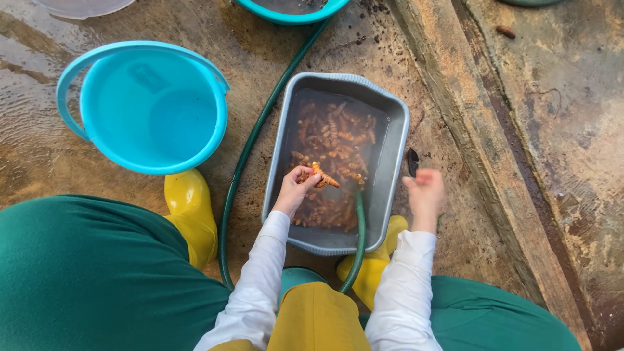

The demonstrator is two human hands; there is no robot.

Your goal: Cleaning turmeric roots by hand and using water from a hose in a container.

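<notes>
A grey metal tub sits on the wet ground, filled with murky water and several orange-brown ridged roots. My left hand is over the tub's near left part, pinching one orange ridged root above the water. My right hand hovers just past the tub's right rim; it is blurred and its fingers look curled, with nothing clearly in it. A green hose comes over the near rim into the water between my hands.
A turquoise bucket holding water stands to the left. Another turquoise basin's rim shows at the top. Yellow boots flank the tub. A raised muddy concrete ledge runs along the right. A dark scrap lies beside the tub.
</notes>
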